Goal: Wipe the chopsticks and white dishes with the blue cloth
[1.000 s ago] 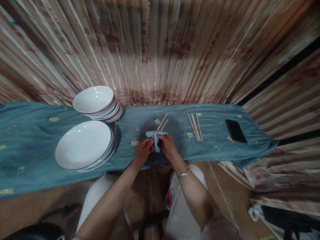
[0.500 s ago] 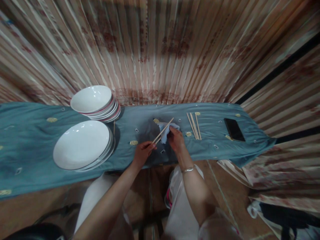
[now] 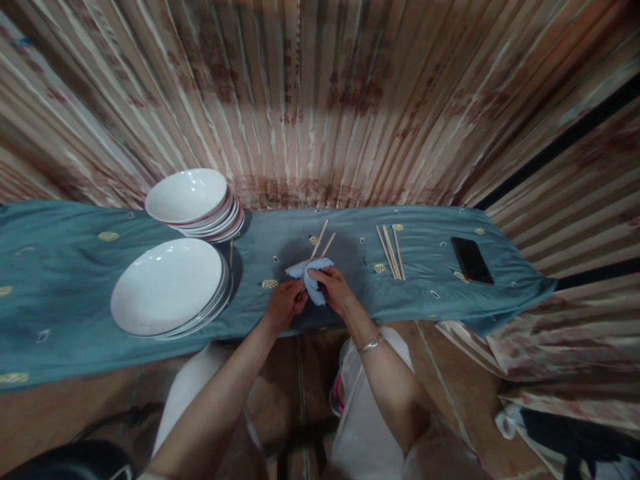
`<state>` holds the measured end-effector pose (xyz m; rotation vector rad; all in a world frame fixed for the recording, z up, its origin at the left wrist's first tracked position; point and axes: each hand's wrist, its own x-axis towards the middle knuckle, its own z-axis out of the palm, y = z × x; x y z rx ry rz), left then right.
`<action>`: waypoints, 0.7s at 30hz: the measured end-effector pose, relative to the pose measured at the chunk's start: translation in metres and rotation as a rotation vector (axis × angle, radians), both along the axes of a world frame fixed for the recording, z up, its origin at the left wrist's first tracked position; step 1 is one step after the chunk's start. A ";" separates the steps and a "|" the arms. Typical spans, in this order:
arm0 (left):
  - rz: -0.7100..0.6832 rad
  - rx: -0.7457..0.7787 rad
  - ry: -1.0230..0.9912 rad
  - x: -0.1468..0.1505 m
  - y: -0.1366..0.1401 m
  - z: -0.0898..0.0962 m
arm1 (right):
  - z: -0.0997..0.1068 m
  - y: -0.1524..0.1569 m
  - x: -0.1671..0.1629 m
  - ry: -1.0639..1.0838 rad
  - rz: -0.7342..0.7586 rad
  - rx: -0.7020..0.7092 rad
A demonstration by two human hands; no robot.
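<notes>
My left hand [image 3: 285, 301] is closed on the near ends of a pair of chopsticks [image 3: 321, 241], whose far tips point away from me and spread apart. A light blue cloth [image 3: 314, 283] is wrapped around the middle of the chopsticks and hides that part of them. My right hand [image 3: 334, 287] pinches the cloth from the right side, close to the left hand. Several more chopsticks [image 3: 390, 252] lie side by side on the tablecloth, to the right of my hands.
A stack of white plates [image 3: 167, 287] stands left of my hands, with a stack of white bowls [image 3: 189, 197] behind it. A black phone [image 3: 472, 260] lies at the right on the blue-green tablecloth [image 3: 415, 300]. Pleated curtains [image 3: 320, 100] hang behind the table.
My right hand has moved left with the cloth, which now covers the chopsticks' middle. The chopstick tips, together before, have spread apart and point more away from me.
</notes>
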<state>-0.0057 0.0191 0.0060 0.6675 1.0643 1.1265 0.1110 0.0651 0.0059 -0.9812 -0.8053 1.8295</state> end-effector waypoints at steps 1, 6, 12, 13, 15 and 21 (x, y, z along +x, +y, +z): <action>-0.014 -0.008 -0.005 0.000 0.000 0.000 | 0.000 0.000 0.000 -0.012 0.003 0.002; -0.073 -0.012 0.018 0.001 -0.002 -0.001 | 0.000 -0.001 -0.001 -0.024 -0.061 0.018; -0.083 -0.018 0.038 0.003 -0.002 0.002 | 0.001 0.000 0.002 0.000 -0.106 -0.012; -0.090 -0.022 0.037 0.002 -0.002 0.003 | 0.002 0.002 0.003 0.006 -0.110 -0.019; -0.107 -0.026 0.032 0.002 -0.003 0.003 | 0.002 0.006 0.007 0.016 -0.127 -0.029; -0.131 -0.027 0.081 0.000 -0.008 0.000 | 0.001 0.022 0.020 0.068 -0.283 -0.024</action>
